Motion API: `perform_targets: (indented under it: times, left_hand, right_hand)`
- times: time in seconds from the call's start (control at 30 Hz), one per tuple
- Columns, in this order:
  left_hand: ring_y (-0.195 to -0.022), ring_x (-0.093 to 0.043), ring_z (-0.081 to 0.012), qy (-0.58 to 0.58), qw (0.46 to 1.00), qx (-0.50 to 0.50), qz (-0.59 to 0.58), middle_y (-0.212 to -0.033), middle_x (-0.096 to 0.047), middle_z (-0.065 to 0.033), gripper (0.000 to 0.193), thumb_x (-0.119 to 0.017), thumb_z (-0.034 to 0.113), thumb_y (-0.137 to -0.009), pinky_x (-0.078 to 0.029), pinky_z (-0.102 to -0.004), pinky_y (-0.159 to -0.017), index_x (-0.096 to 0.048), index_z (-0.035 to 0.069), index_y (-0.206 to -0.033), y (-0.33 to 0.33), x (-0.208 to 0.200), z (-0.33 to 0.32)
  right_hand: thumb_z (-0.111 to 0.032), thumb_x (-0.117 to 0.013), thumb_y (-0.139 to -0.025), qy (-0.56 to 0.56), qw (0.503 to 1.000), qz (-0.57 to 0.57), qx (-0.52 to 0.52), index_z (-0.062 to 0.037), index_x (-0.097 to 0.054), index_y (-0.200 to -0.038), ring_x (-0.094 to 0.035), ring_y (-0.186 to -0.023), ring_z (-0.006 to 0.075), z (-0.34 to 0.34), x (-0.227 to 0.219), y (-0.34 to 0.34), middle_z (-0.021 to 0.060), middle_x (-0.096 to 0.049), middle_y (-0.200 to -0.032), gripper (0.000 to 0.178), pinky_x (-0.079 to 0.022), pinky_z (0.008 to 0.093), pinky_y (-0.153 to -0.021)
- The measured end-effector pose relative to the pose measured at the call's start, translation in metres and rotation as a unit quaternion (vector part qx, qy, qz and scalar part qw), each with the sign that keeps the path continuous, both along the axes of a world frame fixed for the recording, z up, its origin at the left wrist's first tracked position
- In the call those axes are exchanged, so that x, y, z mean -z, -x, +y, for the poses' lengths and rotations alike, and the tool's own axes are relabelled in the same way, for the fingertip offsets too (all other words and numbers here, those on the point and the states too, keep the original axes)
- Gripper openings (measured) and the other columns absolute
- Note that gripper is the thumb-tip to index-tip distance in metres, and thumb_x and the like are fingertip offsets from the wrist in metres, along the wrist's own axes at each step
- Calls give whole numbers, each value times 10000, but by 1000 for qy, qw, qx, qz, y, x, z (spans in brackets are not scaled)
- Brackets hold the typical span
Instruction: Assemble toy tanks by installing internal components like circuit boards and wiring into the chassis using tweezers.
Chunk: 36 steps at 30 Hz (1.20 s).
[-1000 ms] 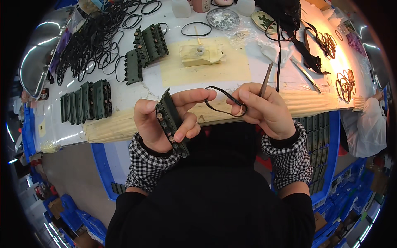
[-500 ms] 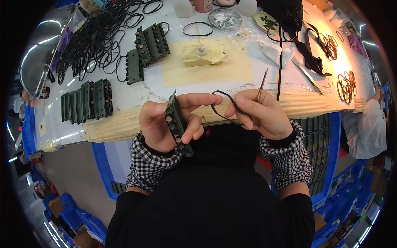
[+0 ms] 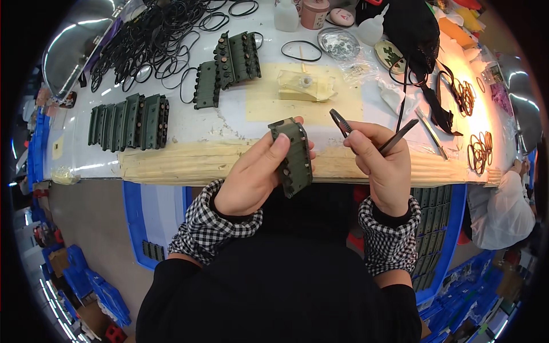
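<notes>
My left hand (image 3: 251,180) grips a dark green model hull side (image 3: 297,163) with small road wheels along its edge, tilted, thumb on its face. To its right, my right hand (image 3: 386,168) pinches a black rubber track (image 3: 339,121) between thumb and fingers. Tweezers (image 3: 399,136) are also held in that hand, slanting out to the upper right. The track's loop end sticks out toward the green part, apart from it. Part of the track is hidden by my fingers.
Several green hull sides (image 3: 127,123) lie at the left, more (image 3: 234,60) farther back. A pile of black tracks (image 3: 143,43) fills the back left. A taped block (image 3: 306,86) sits mid-table. Blue trays (image 3: 457,228) stand below the table edge (image 3: 240,163).
My left hand has moved right and turned the green part, so its broad face shows. My right hand has turned, swinging the tweezers rightward; the track is away from the left index finger.
</notes>
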<state>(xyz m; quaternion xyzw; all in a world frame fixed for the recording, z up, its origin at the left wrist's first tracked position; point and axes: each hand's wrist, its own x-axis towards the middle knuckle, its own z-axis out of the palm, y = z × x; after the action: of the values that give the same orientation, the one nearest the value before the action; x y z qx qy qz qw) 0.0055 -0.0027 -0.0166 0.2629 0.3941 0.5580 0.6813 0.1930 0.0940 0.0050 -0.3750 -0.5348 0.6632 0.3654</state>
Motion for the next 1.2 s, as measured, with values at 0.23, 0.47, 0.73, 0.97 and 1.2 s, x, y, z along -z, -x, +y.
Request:
perform_targets:
  times: [0.23, 0.47, 0.73, 0.97, 1.2]
  left_hand:
    - [-1096, -502, -107, -40, 996, 36, 69, -1189, -518, -49, 498, -393, 269, -1047, -415, -247, -918, -289, -23, -1437, -12, -1, -1]
    - [-1081, -535, -130, -19, 994, 35, 99, -1202, -526, -78, 684, -682, 102, -888, -478, -278, -900, -293, -38, -1433, -7, -5, -5]
    - [-1031, -609, -201, -58, 986, -5, 153, -1185, -545, -149, 719, -763, 61, -806, -531, -316, -871, -345, -18, -1386, -10, -3, -3]
    - [-1093, -608, -226, -46, 979, -75, 187, -1225, -569, -175, 785, -772, 39, -790, -532, -333, -901, -309, -18, -1420, -12, -2, -1]
    - [-1091, -622, -239, -42, 968, -108, 223, -1246, -567, -149, 792, -758, -37, -766, -530, -338, -927, -337, 24, -1434, -17, -7, -1]
  right_hand:
    - [-84, -694, -873, -106, 989, -88, -51, 19, -659, -914, -481, -549, -15, -14, -4, 30, -12, -639, -705, 116, -374, 149, -485]
    - [-82, -695, -868, -46, 998, -39, -34, 6, -655, -898, -391, -507, -36, -16, 0, 29, -45, -596, -661, 101, -298, 149, -445]
    - [-72, -704, -853, -85, 993, -69, -32, -3, -654, -890, -346, -504, -42, -17, 2, 27, -62, -584, -664, 92, -231, 156, -441]
    - [-47, -683, -866, -129, 990, -64, 6, 5, -655, -894, -362, -528, -39, -17, 1, 26, -35, -606, -731, 65, -233, 155, -451]
    - [-41, -689, -853, -113, 991, -68, -14, 18, -643, -866, -423, -559, -25, -19, -13, 29, -25, -607, -723, 76, -290, 146, -463]
